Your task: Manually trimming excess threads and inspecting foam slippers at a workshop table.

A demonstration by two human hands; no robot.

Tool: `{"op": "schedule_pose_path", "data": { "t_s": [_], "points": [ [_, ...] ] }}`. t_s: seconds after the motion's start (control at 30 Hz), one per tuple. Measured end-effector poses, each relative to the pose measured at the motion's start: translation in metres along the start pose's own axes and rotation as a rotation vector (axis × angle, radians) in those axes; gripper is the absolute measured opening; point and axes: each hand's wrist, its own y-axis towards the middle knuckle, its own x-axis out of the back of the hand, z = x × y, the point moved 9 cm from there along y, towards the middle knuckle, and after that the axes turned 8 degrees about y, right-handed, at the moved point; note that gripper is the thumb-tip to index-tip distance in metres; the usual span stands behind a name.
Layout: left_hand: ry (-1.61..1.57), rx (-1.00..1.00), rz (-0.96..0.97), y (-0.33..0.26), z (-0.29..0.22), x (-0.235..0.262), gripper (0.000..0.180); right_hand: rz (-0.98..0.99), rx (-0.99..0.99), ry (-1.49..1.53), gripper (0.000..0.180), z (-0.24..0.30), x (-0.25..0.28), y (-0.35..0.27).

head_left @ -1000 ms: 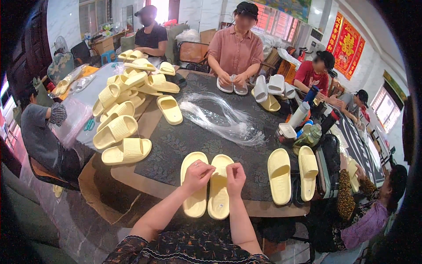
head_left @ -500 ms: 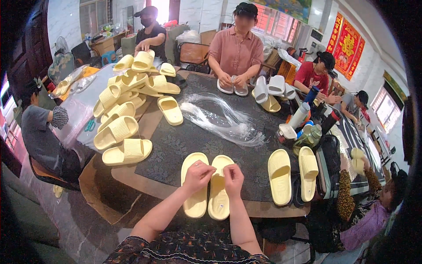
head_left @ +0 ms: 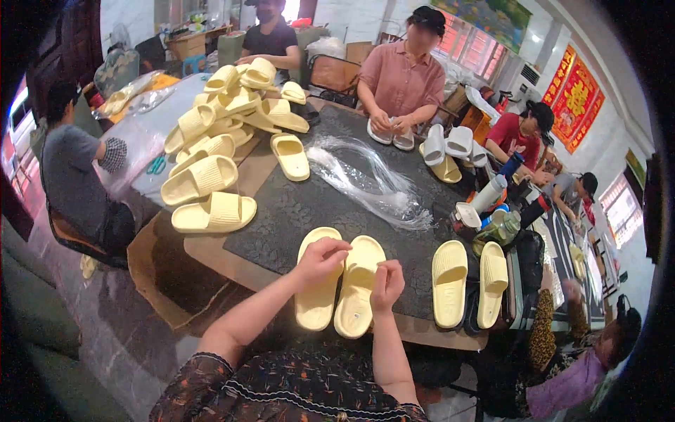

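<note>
A pair of pale yellow slide slippers lies side by side at the near table edge, toes away from me. Over the strap of the left slipper point(head_left: 316, 306) is my left hand point(head_left: 323, 261), fingers bent and drawn together; they hide much of that strap. My right hand point(head_left: 386, 285) is beside the right slipper point(head_left: 357, 288), thumb and fingers pinched. Anything thin between the fingertips of either hand is too small to make out. Beyond the pair, a bundle of clear plastic strands point(head_left: 373, 186) lies on the dark patterned mat point(head_left: 271, 221).
Yellow slippers point(head_left: 204, 179) are heaped at the left, and another pair point(head_left: 450, 281) stands at the right. Bottles point(head_left: 489, 193) crowd the right edge. Across the table a person in pink point(head_left: 402, 77) handles grey slippers point(head_left: 391, 133). Teal scissors point(head_left: 156, 165) lie far left.
My hands have drawn apart from over the slipper straps, the right moving rightward. The person at the far left has lowered an arm from the heap. My view has shifted slightly.
</note>
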Motion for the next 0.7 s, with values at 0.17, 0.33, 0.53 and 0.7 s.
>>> {"op": "schedule_pose_path", "data": {
  "t_s": [0.17,0.33,0.53,0.7],
  "points": [
    [0.290,-0.108,-0.173,-0.007,-0.010,0.082,0.024,0.372,-0.156,-0.362,0.011,0.014,-0.017,-0.033],
    [0.571,0.175,-0.674,-0.049,0.033,0.217,0.051,0.418,-0.397,-0.500,0.019,-0.002,-0.002,-0.057],
    [1.297,0.348,-0.950,-0.055,0.052,0.334,0.066,0.643,-0.532,-0.734,0.054,-0.008,-0.026,-0.054],
    [0.151,0.640,-0.402,-0.043,0.161,0.345,0.059,0.683,-0.404,-0.875,0.060,-0.016,-0.065,-0.050]
  ]
}}
